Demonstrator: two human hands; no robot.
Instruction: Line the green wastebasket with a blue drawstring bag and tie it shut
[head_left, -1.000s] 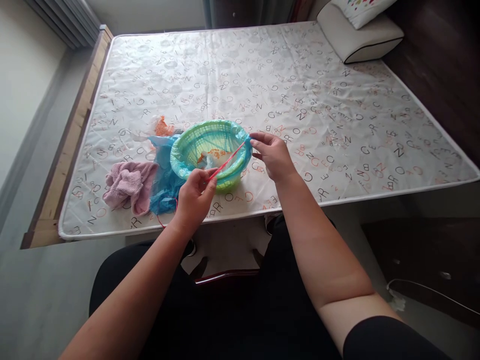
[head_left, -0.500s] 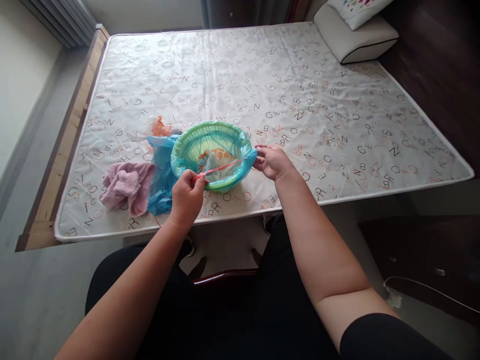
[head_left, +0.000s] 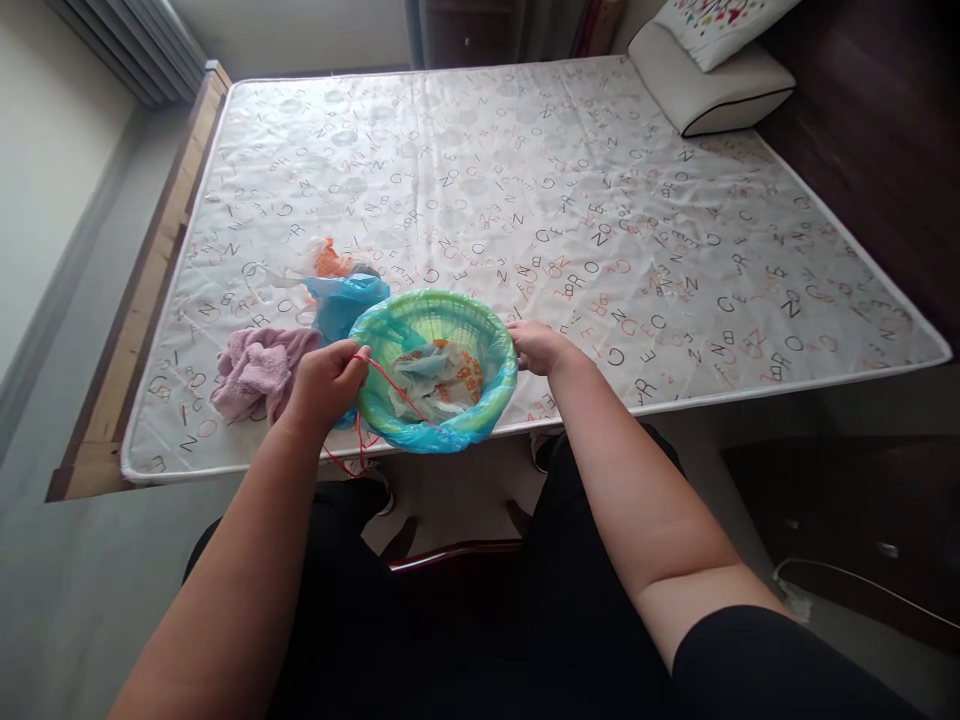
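Observation:
A green plastic waste basket point(head_left: 491, 408) with a translucent blue bag lining stands between my hands at the mattress's near edge, its mouth tilted toward me. Crumpled white and orange-printed wrappers point(head_left: 442, 378) lie inside it. My left hand point(head_left: 330, 378) is closed at the basket's left rim, with a red drawstring point(head_left: 390, 380) running from its fingers across the opening and hanging below. On the opposite side, my right hand point(head_left: 538, 348) grips the basket's wall; its fingertips are partly hidden.
The mattress point(head_left: 637, 250) has printed letters. Left of the basket lie a pink towel point(head_left: 259, 372), a crumpled blue plastic bag point(head_left: 345, 300) and an orange-and-white wrapper point(head_left: 330, 260). A white cushion point(head_left: 712, 85) sits at the far right. A wooden bed rail point(head_left: 150, 300) borders the left.
The basket has come nearer to me and tipped its mouth my way. My left hand has shifted left, my right hand slightly down against the basket's side. The red string now hangs slacker.

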